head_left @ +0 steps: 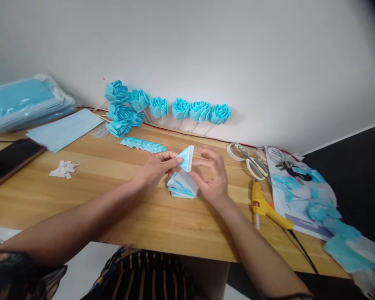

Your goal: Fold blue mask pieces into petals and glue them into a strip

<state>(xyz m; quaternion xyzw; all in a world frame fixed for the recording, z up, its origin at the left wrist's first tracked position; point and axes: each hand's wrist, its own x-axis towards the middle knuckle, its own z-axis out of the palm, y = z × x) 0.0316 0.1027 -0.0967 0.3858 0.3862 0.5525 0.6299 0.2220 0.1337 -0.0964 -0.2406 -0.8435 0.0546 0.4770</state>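
Pinched between the thumb and fingers of my left hand [158,168] is a small folded triangle of blue and white fabric [185,158], its white edge facing right. My right hand [212,175] is just right of it, fingers apart and curved, with nothing visible in them; whether a fingertip touches the triangle's edge is hard to tell. Under both hands lies a stack of cut blue and white fabric pieces [183,186]. Behind my left hand, a row of folded blue pieces [143,145] rests on the wooden table [128,225].
Several blue fabric roses [180,109] on sticks lean along the wall. At left are packed masks [21,102], a flat blue sheet [65,128], a phone [12,160] and white scraps [64,168]. Scissors [255,167], a yellow glue gun [264,206] and blue offcuts [323,210] lie right.
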